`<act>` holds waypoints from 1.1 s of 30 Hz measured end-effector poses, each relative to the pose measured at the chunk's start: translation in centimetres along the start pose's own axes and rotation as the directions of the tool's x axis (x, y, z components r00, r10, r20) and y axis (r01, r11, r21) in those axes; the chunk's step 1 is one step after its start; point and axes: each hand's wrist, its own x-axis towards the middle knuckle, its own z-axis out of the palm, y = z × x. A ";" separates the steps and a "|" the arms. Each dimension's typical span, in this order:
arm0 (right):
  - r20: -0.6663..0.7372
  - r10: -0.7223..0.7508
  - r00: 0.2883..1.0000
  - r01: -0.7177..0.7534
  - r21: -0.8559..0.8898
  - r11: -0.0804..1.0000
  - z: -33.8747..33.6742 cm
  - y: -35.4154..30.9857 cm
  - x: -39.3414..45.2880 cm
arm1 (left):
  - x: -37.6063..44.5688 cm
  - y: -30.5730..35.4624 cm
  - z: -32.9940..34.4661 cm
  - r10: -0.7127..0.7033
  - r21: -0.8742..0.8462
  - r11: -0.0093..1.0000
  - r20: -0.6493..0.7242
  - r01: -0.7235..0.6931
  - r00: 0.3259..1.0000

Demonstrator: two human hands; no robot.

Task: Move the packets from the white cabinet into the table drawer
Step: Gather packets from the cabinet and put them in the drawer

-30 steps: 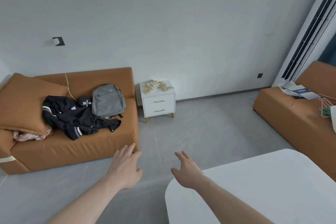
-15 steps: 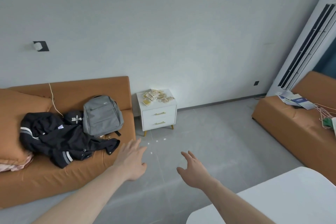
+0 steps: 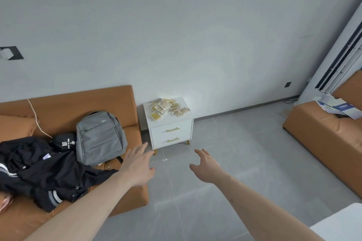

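Observation:
Several yellow and white packets (image 3: 168, 108) lie in a loose heap on top of a small white cabinet (image 3: 170, 132) with two gold-handled drawers, standing against the far wall. Both drawers are closed. My left hand (image 3: 138, 164) is stretched forward with straight fingers, empty, well short of the cabinet. My right hand (image 3: 206, 166) reaches forward too, fingers relaxed and spread, holding nothing. A corner of the white table (image 3: 338, 225) shows at the bottom right; its drawer is out of view.
An orange sofa (image 3: 64, 103) on the left carries a grey backpack (image 3: 100, 138) and a black jacket (image 3: 39, 168). A second orange sofa (image 3: 323, 135) with papers (image 3: 337, 106) stands on the right. Grey tiled floor (image 3: 235, 143) stretches between me and the cabinet.
The view has moved closer to the cabinet, which now looks larger. The white table has slid almost out of frame at bottom right. Both hands stay raised and empty.

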 end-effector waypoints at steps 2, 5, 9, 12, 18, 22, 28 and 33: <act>0.006 -0.034 0.999 0.034 0.002 0.999 -1.1 -1.2 2.4 | 2.3 -1.1 -0.5 -0.018 -0.012 1.000 0.002 0.018 1.000; -0.008 -0.070 0.998 0.070 0.005 0.998 -2.6 -2.8 7.1 | 6.8 -3.0 -1.2 -0.048 -0.054 0.997 0.020 0.049 0.999; 0.007 -0.061 0.998 0.061 0.023 0.998 -2.8 -4.5 13.6 | 13.1 -5.7 -2.2 -0.063 -0.079 0.995 0.022 0.065 0.998; 0.013 -0.031 0.999 0.031 0.015 0.999 -2.9 -5.6 18.3 | 17.9 -8.2 -2.7 -0.068 -0.109 0.992 0.031 0.071 0.997; -0.015 0.005 1.000 -0.004 0.022 1.000 -4.6 -8.2 26.7 | 28.0 -13.0 -3.7 -0.043 -0.090 0.995 0.084 0.050 0.996; -0.016 0.059 0.998 -0.058 0.027 0.998 -6.2 -8.0 31.0 | 34.1 -14.5 -4.8 0.007 -0.058 0.998 0.114 0.000 0.993; -0.008 0.081 0.997 -0.081 0.033 0.996 -9.2 -7.0 39.4 | 44.0 -15.5 -6.1 0.073 0.007 0.997 0.147 -0.075 0.986; 0.041 0.076 0.996 -0.078 0.037 0.996 -11.4 -5.3 49.5 | 52.4 -15.9 -6.2 0.013 -0.037 0.999 0.146 -0.007 0.989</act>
